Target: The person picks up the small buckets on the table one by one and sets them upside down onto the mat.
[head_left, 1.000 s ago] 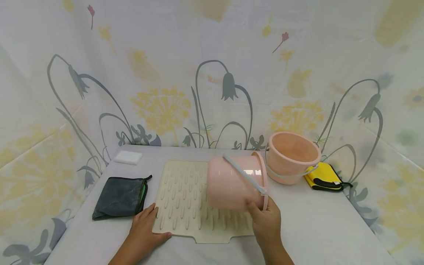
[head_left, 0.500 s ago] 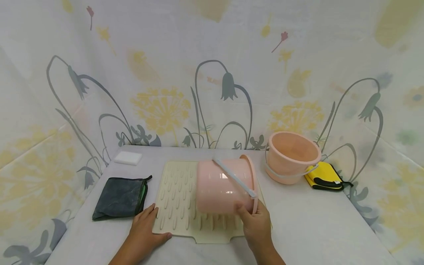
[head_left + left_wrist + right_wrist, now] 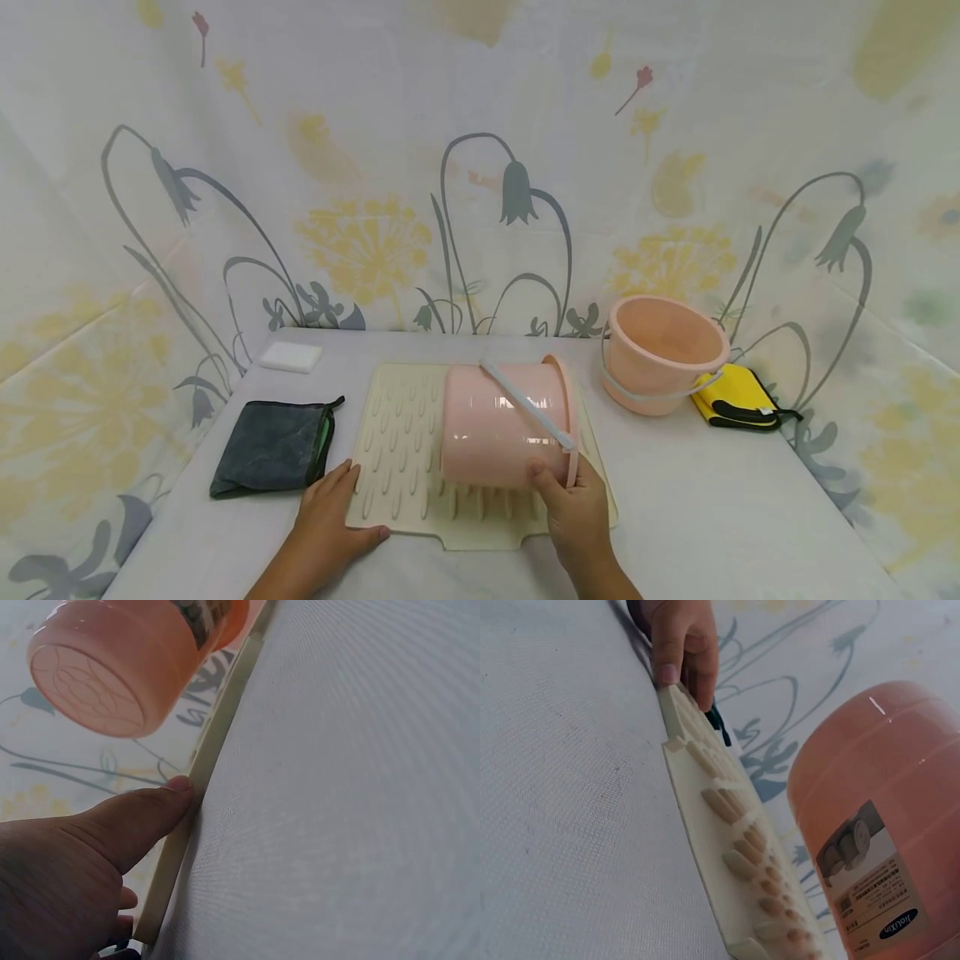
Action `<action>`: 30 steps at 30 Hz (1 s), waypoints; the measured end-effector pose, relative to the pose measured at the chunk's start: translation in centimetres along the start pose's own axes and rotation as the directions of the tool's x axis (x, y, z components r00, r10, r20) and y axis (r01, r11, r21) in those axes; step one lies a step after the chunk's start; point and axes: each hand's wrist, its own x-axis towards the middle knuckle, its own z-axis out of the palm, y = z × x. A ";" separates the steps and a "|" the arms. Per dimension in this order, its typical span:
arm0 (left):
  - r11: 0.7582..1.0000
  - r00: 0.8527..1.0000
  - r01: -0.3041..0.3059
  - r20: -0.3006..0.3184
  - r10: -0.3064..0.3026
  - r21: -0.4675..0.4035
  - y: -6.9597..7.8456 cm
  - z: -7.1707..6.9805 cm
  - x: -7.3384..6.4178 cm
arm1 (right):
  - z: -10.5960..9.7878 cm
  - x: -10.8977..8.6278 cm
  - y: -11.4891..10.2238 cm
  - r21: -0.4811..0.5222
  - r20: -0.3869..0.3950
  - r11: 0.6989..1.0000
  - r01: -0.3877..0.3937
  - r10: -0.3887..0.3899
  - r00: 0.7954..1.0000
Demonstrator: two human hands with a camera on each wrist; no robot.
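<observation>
A pink bucket [image 3: 487, 425] hangs tilted on its side over a cream plastic washboard [image 3: 390, 467], its base turned left and its mouth right. My right hand [image 3: 579, 517] grips its rim, thumb on the outer wall. The bucket's pale handle [image 3: 528, 404] lies slantwise across its side, and a printed label [image 3: 874, 885] shows in the right wrist view. My left hand [image 3: 322, 521] rests at the washboard's near left corner, thumb along the front edge and fingers along the left edge. In the left wrist view the straight thumb presses the board's edge [image 3: 217, 739].
A second pink bucket [image 3: 660, 387] stands upright at the back right, beside a folded yellow cloth with black trim [image 3: 738, 396]. On the left lie a dark grey folded cloth [image 3: 270, 448] and a white rectangular block [image 3: 291, 357]. A flower-patterned curtain [image 3: 480, 233] rises behind the table.
My right hand has brought the tilted bucket leftward and slightly nearer over the washboard, mostly in the first half second. My left hand has stayed at the corner.
</observation>
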 end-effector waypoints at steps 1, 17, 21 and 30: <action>1.000 1.000 -0.003 -0.002 0.003 0.002 0.1 0.0 0.0 | 0.0 0.0 0.0 0.002 -0.002 1.000 -0.008 0.008 1.000; 0.965 0.985 -0.168 -0.080 0.154 -0.204 3.4 -1.6 -0.1 | 0.0 -0.2 -0.1 0.028 0.054 1.000 0.008 -0.010 0.998; 0.939 0.979 -0.201 -0.089 0.183 -0.280 4.6 -1.6 0.5 | 0.0 -0.3 -0.2 0.035 0.058 0.999 0.007 -0.009 0.998; 0.817 0.957 -0.283 -0.090 0.276 -0.503 7.4 -1.2 1.8 | 0.1 -0.3 -0.1 0.034 0.049 0.999 -0.001 0.000 0.999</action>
